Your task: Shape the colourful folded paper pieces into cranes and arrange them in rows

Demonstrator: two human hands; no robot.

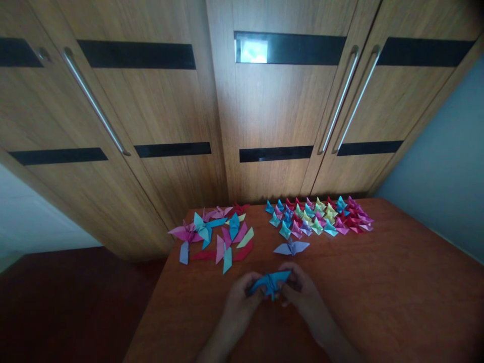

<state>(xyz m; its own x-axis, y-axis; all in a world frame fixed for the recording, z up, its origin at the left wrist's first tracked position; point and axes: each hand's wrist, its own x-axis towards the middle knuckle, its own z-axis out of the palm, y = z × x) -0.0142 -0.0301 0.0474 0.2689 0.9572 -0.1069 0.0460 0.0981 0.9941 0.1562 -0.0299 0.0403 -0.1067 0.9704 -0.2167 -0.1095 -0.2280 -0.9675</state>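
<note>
A blue origami crane [270, 283] is held low over the brown table [397, 292], near its front middle. My left hand [240, 297] pinches its left wing and my right hand [298, 290] pinches its right wing; both hands are closed on the paper. Just beyond my hands lies a lilac paper crane [291, 247] with its wings spread flat.
A loose heap of pink, blue, red and yellow paper cranes [217, 234] lies at the back left of the table. Several small folded paper pieces [319, 217] stand in rows at the back right. Wooden wardrobe doors [264, 111] rise behind the table. Dark floor [75, 302] shows on the left.
</note>
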